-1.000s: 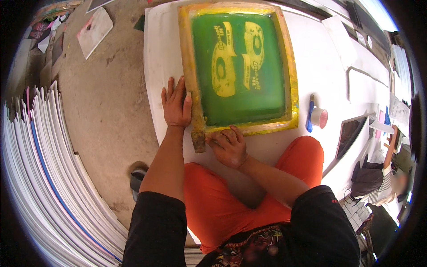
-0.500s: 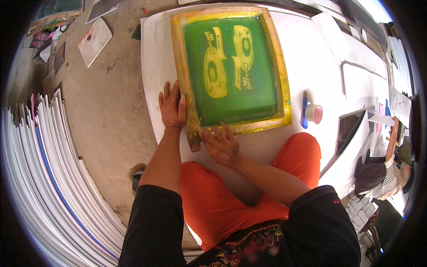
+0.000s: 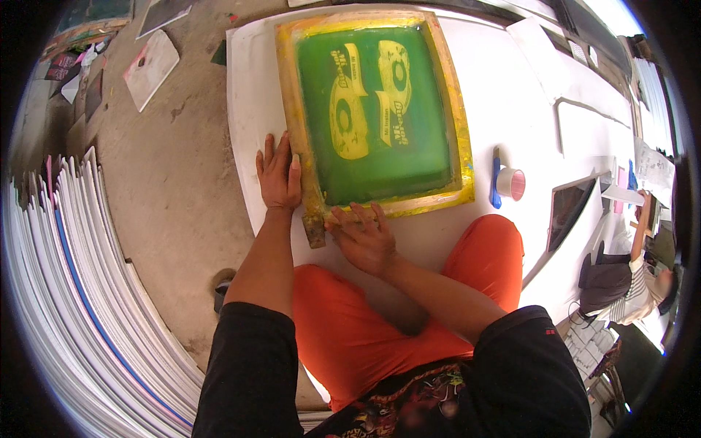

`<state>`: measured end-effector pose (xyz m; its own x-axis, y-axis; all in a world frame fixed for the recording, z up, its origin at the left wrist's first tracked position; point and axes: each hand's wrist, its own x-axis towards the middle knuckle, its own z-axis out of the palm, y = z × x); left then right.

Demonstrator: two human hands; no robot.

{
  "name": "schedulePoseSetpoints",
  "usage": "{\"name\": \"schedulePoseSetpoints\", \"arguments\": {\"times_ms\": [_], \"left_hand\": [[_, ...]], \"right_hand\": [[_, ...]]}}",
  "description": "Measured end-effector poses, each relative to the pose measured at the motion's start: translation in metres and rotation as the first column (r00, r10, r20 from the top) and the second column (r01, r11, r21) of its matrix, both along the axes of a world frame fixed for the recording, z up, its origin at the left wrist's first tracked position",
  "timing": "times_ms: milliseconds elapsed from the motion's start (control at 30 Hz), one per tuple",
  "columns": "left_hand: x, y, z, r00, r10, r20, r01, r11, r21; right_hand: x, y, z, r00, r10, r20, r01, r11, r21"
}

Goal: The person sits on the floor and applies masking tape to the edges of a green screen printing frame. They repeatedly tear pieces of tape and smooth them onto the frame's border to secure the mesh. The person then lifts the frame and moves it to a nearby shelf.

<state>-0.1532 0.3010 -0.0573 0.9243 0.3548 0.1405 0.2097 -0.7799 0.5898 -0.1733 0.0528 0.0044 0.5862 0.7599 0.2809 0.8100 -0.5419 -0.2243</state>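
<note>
A wooden-framed printing screen [image 3: 459, 120] with a green mesh lies on a large white sheet [image 3: 504, 95]. Two yellowish patterns, turned opposite ways, show in the mesh, and yellow stains mark the wood. My left hand [image 3: 279, 179] rests flat beside the screen's left rail, fingers pointing away from me, the thumb close along the wood. At the near rail, by the lower left corner, my right hand [image 3: 365, 239] lays its slightly bent, parted fingers on the wood. Whether any fingertip reaches under the rail is hidden.
Right of the screen lie a blue-handled tool [image 3: 496, 182] and a roll of tape [image 3: 513, 184]. A tall stack of white sheets [image 3: 80, 314] stands at left. A stained board [image 3: 152, 69] is on the floor. Another person [image 3: 621, 288] is at far right.
The whole scene sits slightly further left in view. My right fingers look a little straighter on the near rail. My left hand stays by the left rail.
</note>
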Motion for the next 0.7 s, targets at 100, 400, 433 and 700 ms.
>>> {"name": "schedulePoseSetpoints", "arguments": {"times_ms": [100,400,433,700], "left_hand": [[-0.002,-0.002,0.001,1.000,0.001,-0.031,-0.001,1.000,0.006],[0.000,-0.001,0.002,1.000,0.005,-0.001,-0.005,1.000,-0.029],[0.001,0.000,0.003,1.000,0.001,0.001,-0.001,1.000,-0.017],[0.000,0.002,0.000,1.000,0.006,-0.006,-0.006,1.000,-0.012]], "right_hand": [[0.001,-0.005,0.008,0.994,-0.041,-0.100,0.040,0.999,-0.015],[0.000,-0.025,0.010,0.958,0.029,-0.284,-0.060,0.993,-0.100],[0.003,-0.024,0.011,0.935,0.020,-0.354,-0.071,0.989,-0.130],[-0.010,-0.028,0.008,0.953,0.064,-0.296,-0.115,0.980,-0.160]]}}
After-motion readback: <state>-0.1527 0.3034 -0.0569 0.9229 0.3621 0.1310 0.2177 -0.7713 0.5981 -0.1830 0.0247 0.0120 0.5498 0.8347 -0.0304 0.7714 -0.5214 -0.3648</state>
